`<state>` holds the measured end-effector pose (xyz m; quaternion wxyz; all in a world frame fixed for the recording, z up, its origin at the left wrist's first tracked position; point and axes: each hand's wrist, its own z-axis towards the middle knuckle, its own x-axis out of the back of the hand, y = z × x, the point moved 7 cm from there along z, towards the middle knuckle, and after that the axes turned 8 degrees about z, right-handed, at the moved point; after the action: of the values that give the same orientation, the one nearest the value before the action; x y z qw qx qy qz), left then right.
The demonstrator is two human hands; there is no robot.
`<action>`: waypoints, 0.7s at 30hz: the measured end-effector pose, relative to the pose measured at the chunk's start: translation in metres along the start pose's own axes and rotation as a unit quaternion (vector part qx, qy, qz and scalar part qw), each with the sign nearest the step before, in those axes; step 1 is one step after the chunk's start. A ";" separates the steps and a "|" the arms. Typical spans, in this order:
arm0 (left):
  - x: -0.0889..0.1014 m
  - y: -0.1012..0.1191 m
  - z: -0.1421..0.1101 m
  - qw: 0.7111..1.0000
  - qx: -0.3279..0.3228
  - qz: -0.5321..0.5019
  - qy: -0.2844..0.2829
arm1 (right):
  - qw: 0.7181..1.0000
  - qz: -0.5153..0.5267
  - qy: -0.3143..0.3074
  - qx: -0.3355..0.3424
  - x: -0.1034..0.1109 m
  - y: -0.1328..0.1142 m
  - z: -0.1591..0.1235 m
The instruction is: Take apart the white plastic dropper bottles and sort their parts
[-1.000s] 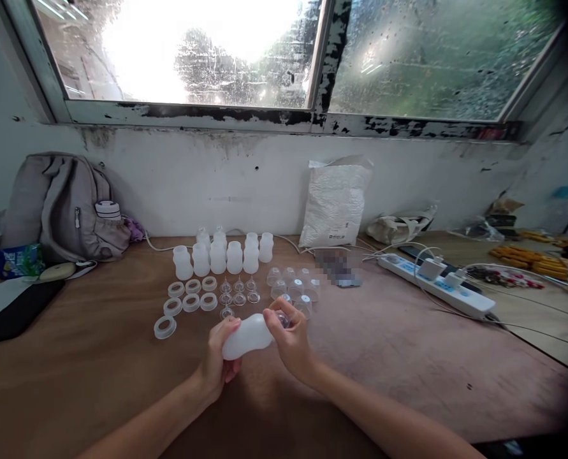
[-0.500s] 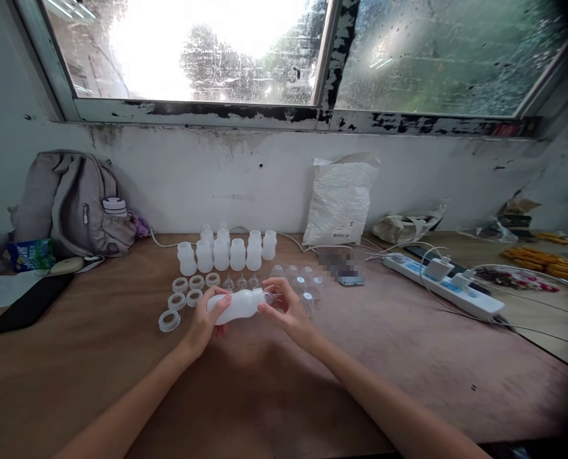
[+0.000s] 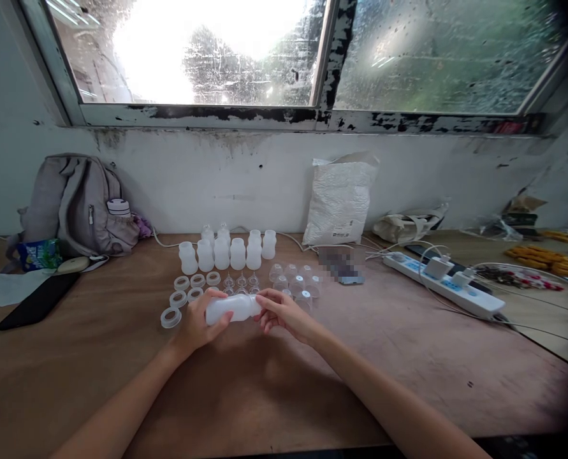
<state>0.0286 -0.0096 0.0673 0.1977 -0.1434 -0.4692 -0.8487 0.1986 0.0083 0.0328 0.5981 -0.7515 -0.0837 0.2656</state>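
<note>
My left hand [image 3: 201,324] is closed around the body of a frosted white baby bottle [image 3: 231,308], which lies on its side in the air above the table. At its neck end, my right hand [image 3: 280,312] pinches with thumb and fingertips; those fingers hide the bottle's mouth and any teat there. Behind the bottle stand clear bottle teats [image 3: 241,280] in short rows. White screw rings [image 3: 171,317] lie left of my left hand. Clear dome caps [image 3: 305,299] are grouped just beyond my right hand. Several frosted bottles [image 3: 238,254] stand upright farther back.
A grey backpack [image 3: 80,207] leans on the wall at left, near a black flat case [image 3: 37,303]. A white parcel bag [image 3: 340,201] stands at the back. Right of it are a phone [image 3: 353,280] and a power strip [image 3: 446,287] with trailing cables.
My right hand has turned and its fingers have folded over the neck end, covering the clear teat that showed there before. The bottle has shifted slightly in my left hand's grip.
</note>
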 end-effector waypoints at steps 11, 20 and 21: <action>-0.009 -0.014 -0.001 0.993 0.101 -0.068 -0.001 | 0.999 0.012 -0.002 0.034 -0.001 -0.012 -0.007; -0.019 -0.019 -0.002 0.990 0.119 -0.051 -0.049 | 0.999 0.008 -0.024 0.037 0.000 -0.014 -0.007; -0.019 -0.020 -0.002 0.990 0.120 -0.051 -0.048 | 0.999 0.003 -0.015 0.033 0.001 -0.014 -0.007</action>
<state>0.0360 0.0023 0.0431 0.1467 -0.1353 -0.5834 -0.7873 0.2057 0.0065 0.0467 0.6203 -0.7277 -0.0811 0.2814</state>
